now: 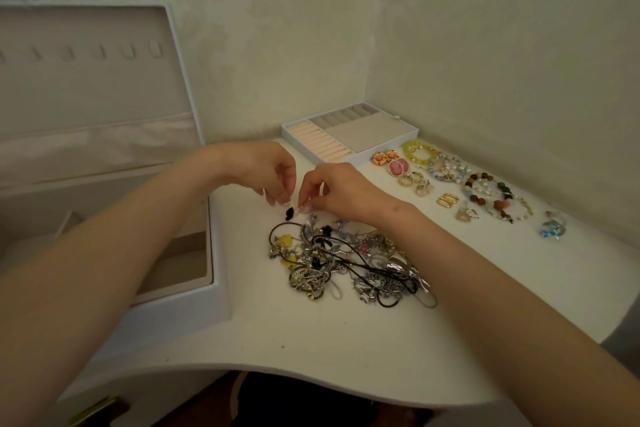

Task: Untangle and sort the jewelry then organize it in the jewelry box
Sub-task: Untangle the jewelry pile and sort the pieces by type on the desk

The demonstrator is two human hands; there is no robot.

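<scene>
While both sets of fingertips (pixel 284 200) pinch a small black piece (pixel 288 213) just above the tangled pile (pixel 346 260), left hand (pixel 273 173) & right hand (pixel 332 189) nearly touch. Risk, imo: tugging tightens knots or snaps a chain. Sorted bracelets (pixel 485 184) lie right of pile, jewelry box (pixel 194 288) left, tray (pixel 349 137) behind, on white table (pixel 311 350) by pale walls.

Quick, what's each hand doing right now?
Left hand: fingertips pinched on a small black piece.
Right hand: fingertips pinched on the same piece.
</scene>
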